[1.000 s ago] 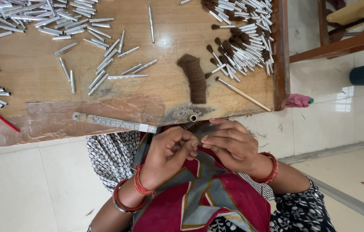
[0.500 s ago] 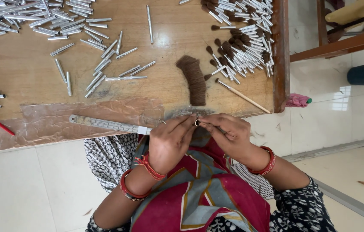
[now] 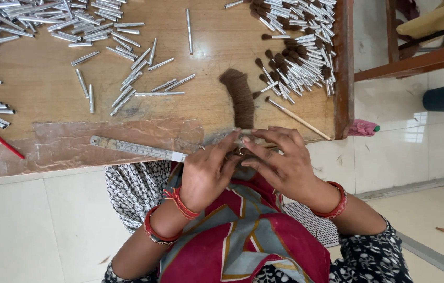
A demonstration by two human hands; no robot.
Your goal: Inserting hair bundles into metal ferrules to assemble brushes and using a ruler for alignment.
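Head camera footage was taken looking straight down over a wooden work table [image 3: 44,78], the largest item recorded. A worn clear sheet [image 3: 101,144] was seen taped along its near edge, apparently as a protected working strip. Loose metal ferrules [image 3: 127,78] were scattered across the table's left and centre, while finished brush heads [image 3: 295,57], each with a brown tuft set in a ferrule, were heaped at the far right, so that unfilled and filled pieces were kept apart. A curved bundle of brown hair [image 3: 240,97] was laid just beyond the hands, within easy reach. A steel ruler [image 3: 135,149] was noted along the near edge, one end touching the left hand [image 3: 206,175], and a wooden-handled brush [image 3: 298,118] lay beside the right hand [image 3: 284,165]. Both hands were brought together at the table edge, fingertips narrowed in a pinch on a small tuft piece [image 3: 240,151], which was largely hidden by the fingers; whether a ferrule was on it could not be told.
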